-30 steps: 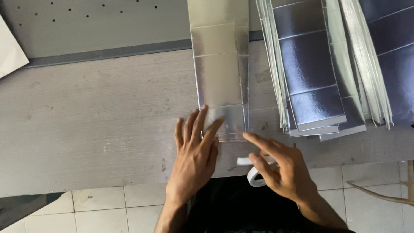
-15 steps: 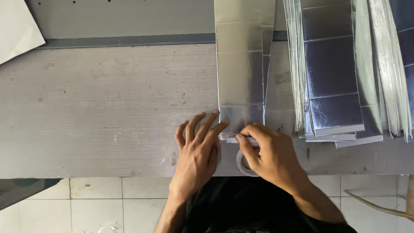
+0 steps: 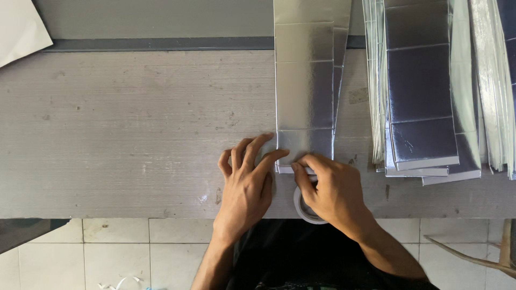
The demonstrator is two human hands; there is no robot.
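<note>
Head view, left hand: your left hand [image 3: 247, 185] lay flat on the grey wooden table [image 3: 134, 134], fingers spread, fingertips pressing the near left corner of the silver foil sheet [image 3: 303, 91]; it gripped nothing.
Head view, right hand: your right hand [image 3: 330, 190] sat just beside the left, thumb and forefinger pinched on a white strip of tape [image 3: 301, 170] at the sheet's near edge.
Tape roll: the white roll [image 3: 306, 207] lay under your right palm, touching it, close to the table's front edge.
Foil sheet: it ran lengthwise away from you, creased across in panels, its far end passing over the dark rail [image 3: 161, 43] and out of frame.
Edges: the sheet's near edge stopped short of the table's front edge; its right side carried a narrow folded flap.
Stack: more foil sheets [image 3: 424, 91] were piled to the right, apart from your sheet by a thin strip of bare wood.
Open room: the tabletop left of your hands offered wide bare board.
Beyond the edge: pale floor tiles [image 3: 118, 247] showed below.
Far left corner: a white sheet [image 3: 19, 27] lay well apart.
</note>
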